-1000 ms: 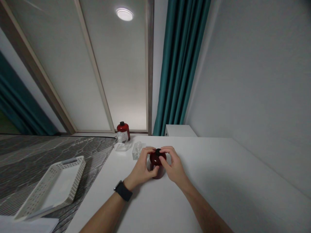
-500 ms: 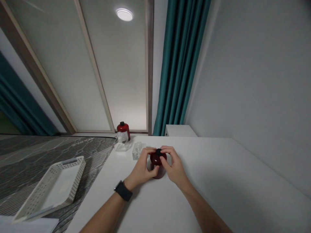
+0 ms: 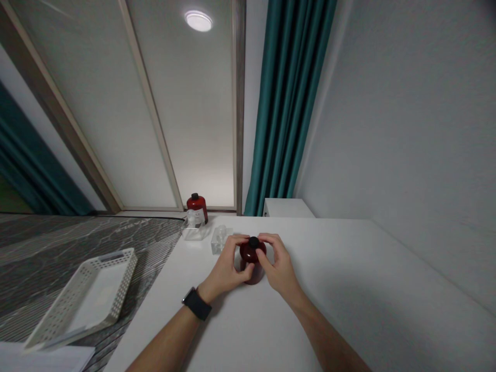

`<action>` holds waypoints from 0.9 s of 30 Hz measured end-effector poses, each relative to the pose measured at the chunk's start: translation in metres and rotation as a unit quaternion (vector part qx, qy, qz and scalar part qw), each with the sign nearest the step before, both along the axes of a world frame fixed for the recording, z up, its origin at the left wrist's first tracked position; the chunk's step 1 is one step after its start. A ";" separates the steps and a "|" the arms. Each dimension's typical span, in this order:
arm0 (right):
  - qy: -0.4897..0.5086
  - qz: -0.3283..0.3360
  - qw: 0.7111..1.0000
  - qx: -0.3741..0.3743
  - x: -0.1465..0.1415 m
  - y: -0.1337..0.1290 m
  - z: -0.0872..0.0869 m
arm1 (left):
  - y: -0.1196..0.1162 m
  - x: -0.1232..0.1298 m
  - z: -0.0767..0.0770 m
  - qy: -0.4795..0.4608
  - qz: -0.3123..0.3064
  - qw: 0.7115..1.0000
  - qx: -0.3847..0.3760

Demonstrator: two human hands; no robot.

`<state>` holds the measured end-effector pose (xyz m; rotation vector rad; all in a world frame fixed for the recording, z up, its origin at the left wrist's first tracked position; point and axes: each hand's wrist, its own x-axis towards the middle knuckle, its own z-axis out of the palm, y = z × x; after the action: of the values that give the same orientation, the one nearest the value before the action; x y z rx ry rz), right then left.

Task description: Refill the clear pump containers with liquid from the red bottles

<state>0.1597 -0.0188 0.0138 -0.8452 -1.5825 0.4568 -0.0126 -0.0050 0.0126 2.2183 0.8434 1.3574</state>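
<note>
My left hand point(image 3: 228, 264) curls around the red bottle point(image 3: 248, 254), in from the far edge of the counter point(image 3: 349, 268). My right hand point(image 3: 279, 266) has fingertips beside the black cap point(image 3: 253, 242); whether gripping, I can't tell. Best: body upright, pressure even.

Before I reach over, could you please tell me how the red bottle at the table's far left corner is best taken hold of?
I'd grip the far red bottle around its upper body, below the black cap, coming from the right: it stands upright, and a clear piece in front overlaps its lower left, while its right side shows uncovered.
</note>
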 end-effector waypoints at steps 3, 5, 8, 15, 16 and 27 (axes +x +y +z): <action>-0.004 0.003 1.000 0.003 0.000 0.000 0.000 | 0.000 0.000 0.000 0.002 0.002 1.000 0.001; -0.003 0.018 1.000 -0.008 0.000 -0.001 0.000 | 0.000 -0.001 0.000 0.004 0.001 1.000 0.000; -0.004 0.008 1.000 -0.008 0.000 -0.002 0.001 | 0.000 -0.001 -0.001 0.004 0.003 1.000 0.002; -0.015 0.025 1.000 -0.005 0.000 -0.003 0.001 | 0.000 0.000 -0.001 0.004 0.005 1.000 0.000; -0.017 0.021 1.000 -0.005 0.000 -0.003 0.001 | 0.000 -0.001 -0.001 0.003 0.006 1.000 0.001; -0.030 0.013 0.999 -0.020 0.003 -0.006 0.004 | -0.002 0.000 0.002 -0.006 0.000 1.000 -0.023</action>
<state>0.1625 -0.0249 0.0177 -0.8771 -1.6459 0.4871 -0.0129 -0.0066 0.0141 2.1737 0.8620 1.3353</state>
